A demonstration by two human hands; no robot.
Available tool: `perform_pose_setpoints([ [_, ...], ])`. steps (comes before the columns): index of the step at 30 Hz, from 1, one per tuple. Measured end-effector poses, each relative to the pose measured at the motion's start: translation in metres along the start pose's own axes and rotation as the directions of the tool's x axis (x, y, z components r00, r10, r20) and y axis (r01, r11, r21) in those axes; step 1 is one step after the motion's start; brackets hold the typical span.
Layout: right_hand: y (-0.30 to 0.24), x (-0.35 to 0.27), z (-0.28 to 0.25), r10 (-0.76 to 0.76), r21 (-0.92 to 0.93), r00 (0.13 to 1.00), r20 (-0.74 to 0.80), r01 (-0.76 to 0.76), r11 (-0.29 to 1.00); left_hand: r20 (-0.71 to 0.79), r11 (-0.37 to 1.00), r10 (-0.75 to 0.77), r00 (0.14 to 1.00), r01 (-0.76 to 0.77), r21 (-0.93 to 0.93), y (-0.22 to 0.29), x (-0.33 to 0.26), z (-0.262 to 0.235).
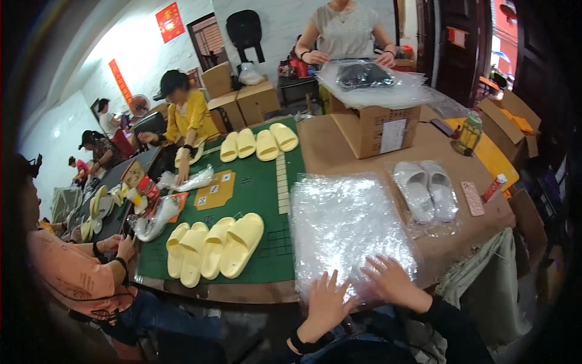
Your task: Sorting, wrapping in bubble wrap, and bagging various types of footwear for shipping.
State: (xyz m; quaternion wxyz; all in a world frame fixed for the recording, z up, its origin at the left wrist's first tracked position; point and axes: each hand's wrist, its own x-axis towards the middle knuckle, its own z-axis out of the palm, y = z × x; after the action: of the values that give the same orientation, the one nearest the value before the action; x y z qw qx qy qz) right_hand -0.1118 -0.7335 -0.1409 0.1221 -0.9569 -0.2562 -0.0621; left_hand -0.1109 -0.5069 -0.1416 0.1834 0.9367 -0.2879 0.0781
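A stack of clear plastic bags (348,221) lies at the near edge of the table. My left hand (328,303) is spread over the stack's front left edge, holding nothing. To its right, my right hand (391,280) also has its fingers apart, over the stack's front right part. Whether either palm presses on the plastic I cannot tell. Beyond the right hand lies a pair of grey slippers (425,191) in a clear bag. Several pale yellow slippers (212,249) rest on a green mat (273,255) to the left of the stack.
More yellow slippers (257,142) stand farther back on the mat. A co-worker handles a bagged dark item (364,76) on a cardboard box (388,130). On the right are a pink phone (473,199), a red-and-white tube (495,187) and a jar (470,133). Other people sit at left.
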Motion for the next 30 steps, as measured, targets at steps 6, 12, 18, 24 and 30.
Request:
perform_pose_setpoints([
  [6, -0.020, 0.001, 0.031, -0.037, 0.061, 0.987, 0.155, 0.027, 0.998, -0.281, 0.871, -0.490, 0.825, 0.458, -0.177, -0.119, -0.004, -0.041],
  [12, -0.023, -0.004, 0.026, -0.141, 0.137, 0.968, 0.207, 0.114, 0.984, -0.216, 0.706, -0.640, 0.737, 0.675, 0.214, -0.253, -0.015, -0.020],
  [18, -0.032, 0.010, 0.015, -0.087, -0.011, 0.979, 0.184, 0.091, 0.996, -0.174, 0.696, -0.669, 0.723, 0.691, 0.196, -0.283, 0.010, -0.023],
  [24, -0.032, 0.009, 0.037, -0.096, 0.107, 0.972, 0.215, 0.075, 0.991, 0.006, 0.794, -0.608, 0.794, 0.608, 0.006, -0.315, 0.025, -0.025],
  [30, -0.034, 0.007, 0.048, -0.078, 0.019, 0.967, 0.243, 0.076, 0.997, -0.054, 0.778, -0.628, 0.776, 0.628, -0.028, -0.280, 0.023, -0.007],
])
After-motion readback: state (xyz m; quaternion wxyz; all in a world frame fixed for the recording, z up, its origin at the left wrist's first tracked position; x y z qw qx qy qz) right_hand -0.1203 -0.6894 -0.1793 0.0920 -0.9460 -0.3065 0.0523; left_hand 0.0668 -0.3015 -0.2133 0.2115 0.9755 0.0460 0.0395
